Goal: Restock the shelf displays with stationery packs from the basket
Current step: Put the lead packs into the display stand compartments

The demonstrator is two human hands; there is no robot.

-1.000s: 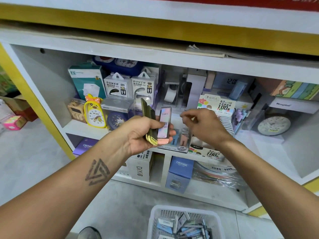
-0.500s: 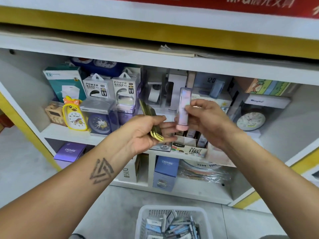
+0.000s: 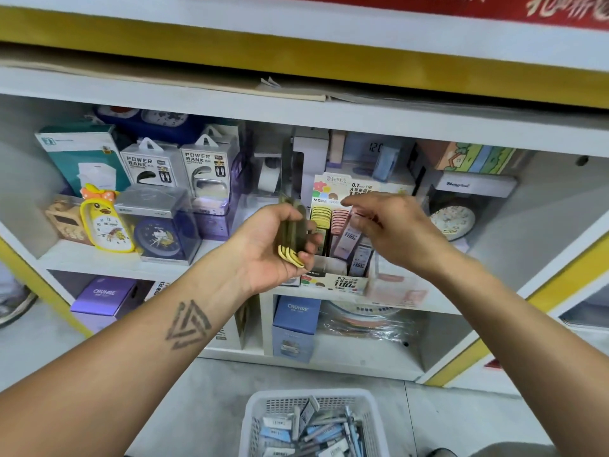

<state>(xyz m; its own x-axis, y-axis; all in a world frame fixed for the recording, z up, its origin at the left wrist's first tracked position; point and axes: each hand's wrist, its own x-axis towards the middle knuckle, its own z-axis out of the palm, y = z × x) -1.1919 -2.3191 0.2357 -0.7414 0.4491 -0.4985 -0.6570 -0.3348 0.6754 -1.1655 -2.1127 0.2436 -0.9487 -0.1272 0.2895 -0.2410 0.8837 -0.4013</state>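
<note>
Left grip (image 3: 273,249) holds a stack of yellow-ended packs (image 3: 291,235). Right grip (image 3: 392,225) hovers loosely curled, holding nothing, over the display box (image 3: 336,282). Basket (image 3: 260,420) below both.

Small stack of yellow-edged packs (image 3: 291,237), upright, gripped edge-on. White mesh basket (image 3: 260,420) at 6 o'clock, heaped with blue and grey packs (image 3: 309,430). Display box (image 3: 336,282) at 3 o'clock of the stack, rows of yellow and pink packs (image 3: 333,222) standing inside.

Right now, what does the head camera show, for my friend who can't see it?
A person's left hand grips yellow-capped lead packs while the right hand reaches over a pencil-lead display box on a white shelf. A white basket of packs sits below.
</note>
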